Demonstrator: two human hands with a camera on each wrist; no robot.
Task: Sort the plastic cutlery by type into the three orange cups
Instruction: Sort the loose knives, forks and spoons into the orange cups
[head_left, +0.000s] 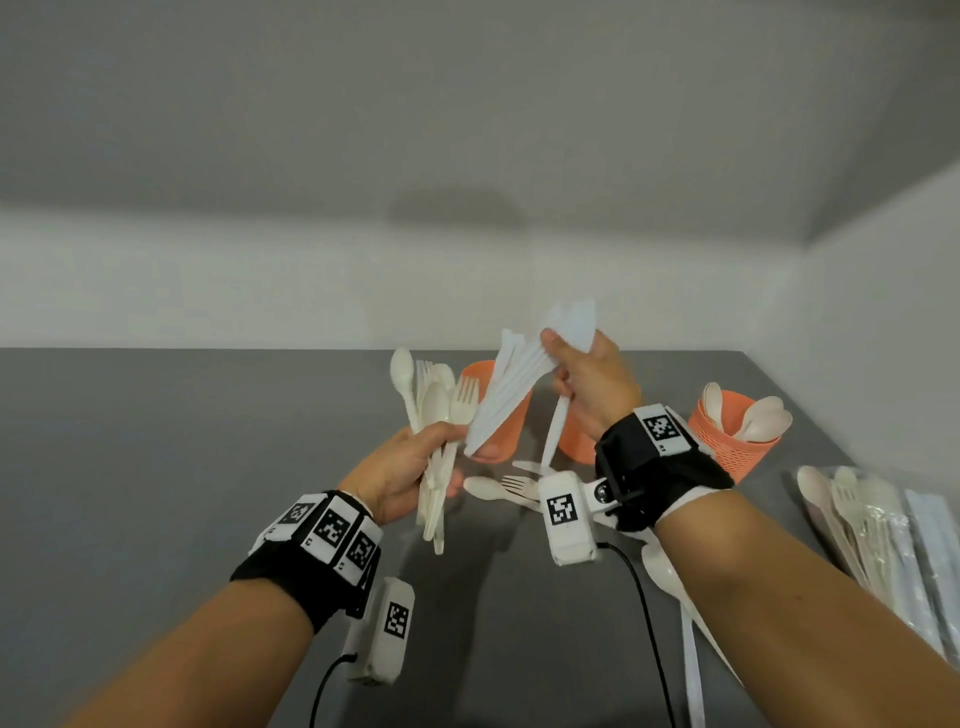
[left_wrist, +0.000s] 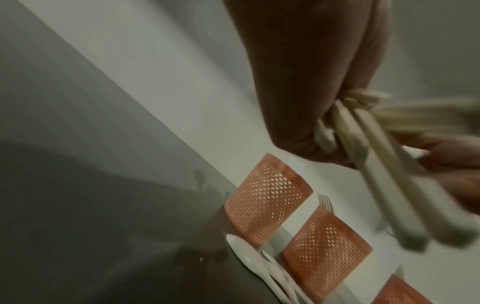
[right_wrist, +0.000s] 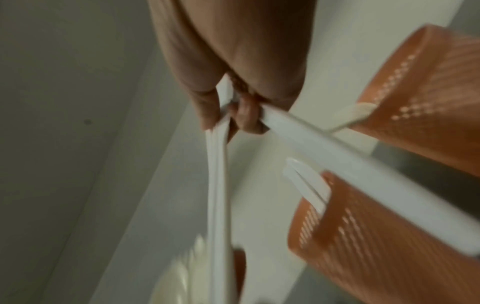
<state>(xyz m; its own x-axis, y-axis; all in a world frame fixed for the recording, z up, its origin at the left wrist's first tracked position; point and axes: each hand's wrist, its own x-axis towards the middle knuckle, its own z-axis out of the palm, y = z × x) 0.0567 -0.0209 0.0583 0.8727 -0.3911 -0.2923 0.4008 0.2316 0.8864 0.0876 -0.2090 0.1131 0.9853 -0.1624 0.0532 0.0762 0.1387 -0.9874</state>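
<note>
Two hands are raised above a grey table (head_left: 208, 467). At 9 o'clock, the left hand (head_left: 400, 470) grips spoons and forks (head_left: 441, 410). At 3 o'clock, the right hand (head_left: 592, 384) clutches white knives (head_left: 514, 384). Behind stand three orange cups (head_left: 737, 441).

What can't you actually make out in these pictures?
- How many knives the right hand holds: fanned, overlapping, motion-blurred in the right wrist view.
- Middle cup contents: head view, hidden behind the right hand.
- Bundle in the left hand: spoon-fork count unclear, overlapping, blurred.
</note>
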